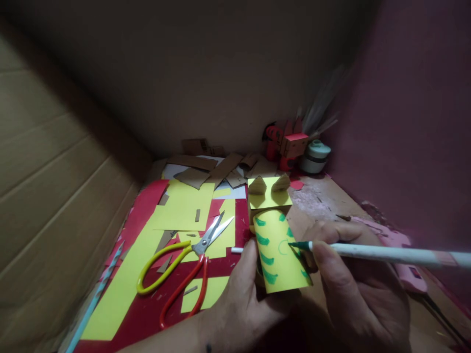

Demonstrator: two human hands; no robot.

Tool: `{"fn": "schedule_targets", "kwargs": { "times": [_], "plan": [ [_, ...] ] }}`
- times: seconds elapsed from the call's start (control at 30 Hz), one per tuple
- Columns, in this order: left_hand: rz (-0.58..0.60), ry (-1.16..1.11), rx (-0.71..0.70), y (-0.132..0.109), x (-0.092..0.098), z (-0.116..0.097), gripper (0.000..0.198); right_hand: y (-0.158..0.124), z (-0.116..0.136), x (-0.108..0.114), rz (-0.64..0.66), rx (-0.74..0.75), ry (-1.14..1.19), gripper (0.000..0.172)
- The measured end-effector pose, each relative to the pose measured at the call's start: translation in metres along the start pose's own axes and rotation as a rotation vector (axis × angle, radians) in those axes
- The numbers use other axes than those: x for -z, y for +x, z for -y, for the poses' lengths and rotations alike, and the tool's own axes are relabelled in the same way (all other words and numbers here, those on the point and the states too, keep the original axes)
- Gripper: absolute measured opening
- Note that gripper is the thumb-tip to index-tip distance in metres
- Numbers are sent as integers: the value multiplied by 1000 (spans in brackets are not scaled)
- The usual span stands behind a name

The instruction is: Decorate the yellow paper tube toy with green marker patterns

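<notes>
My left hand (253, 294) is closed around a yellow paper tube (277, 274), its thumb along the tube's left side. Green stripes run down both sides of the tube, and a thin green curved outline shows near its middle. At the tube's far end sits a yellow-topped box head (270, 200) with two brown cardboard ears. In my right hand (353, 284) a white-barrelled marker (368, 252) is pinched between thumb and fingers. Its dark green tip meets or nearly meets the tube beside the outline. The tube hides most of my left fingers.
Scissors (203, 245) with yellow and red handles lie open on yellow paper (184, 206) at the left. Cardboard scraps (198, 174) pile up behind. A red box-headed figure (294, 144) and a pale lidded jar (315, 157) stand at the back; a pink glue gun (408, 274) lies right.
</notes>
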State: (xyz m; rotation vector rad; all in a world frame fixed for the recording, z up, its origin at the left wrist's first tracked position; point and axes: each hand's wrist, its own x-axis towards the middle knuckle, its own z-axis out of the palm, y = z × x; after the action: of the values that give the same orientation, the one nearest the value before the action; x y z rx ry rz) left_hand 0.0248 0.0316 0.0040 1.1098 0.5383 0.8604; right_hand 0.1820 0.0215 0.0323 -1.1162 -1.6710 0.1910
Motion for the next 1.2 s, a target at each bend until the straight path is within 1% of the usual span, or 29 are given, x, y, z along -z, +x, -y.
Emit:
{"fn": "schedule_targets", "kwargs": {
  "times": [0.23, 0.33, 0.57, 0.63, 0.7, 0.8, 0.87, 0.97, 1.1, 1.2],
  "plan": [
    [14, 44, -13, -1, 3, 5, 50, -3, 1, 0, 17, 10, 32, 10],
    [1, 72, -18, 0, 4, 5, 51, -1, 2, 3, 59, 31, 29, 12],
    [14, 16, 4, 0, 2, 3, 56, -3, 5, 10, 99, 57, 43, 12],
    [7, 20, -6, 0, 1, 2, 55, -3, 5, 9, 86, 54, 44, 12],
    [11, 25, -19, 0, 0, 2, 52, -1, 3, 6, 42, 39, 55, 11],
    [27, 20, -38, 1, 1, 2, 50, 1, 0, 0, 25, 31, 80, 13],
    [17, 24, -29, 1, 2, 2, 50, 2, -3, -3, 38, 34, 96, 14],
    [0, 23, 2, 1, 2, 3, 49, 0, -6, -3, 31, 33, 95, 13],
    [1, 14, 9, 1, 1, 2, 50, -2, -7, -2, 67, 34, 66, 14],
    [11, 5, -12, 2, 0, 2, 50, -2, -5, -3, 27, 30, 70, 14]
  ]
}}
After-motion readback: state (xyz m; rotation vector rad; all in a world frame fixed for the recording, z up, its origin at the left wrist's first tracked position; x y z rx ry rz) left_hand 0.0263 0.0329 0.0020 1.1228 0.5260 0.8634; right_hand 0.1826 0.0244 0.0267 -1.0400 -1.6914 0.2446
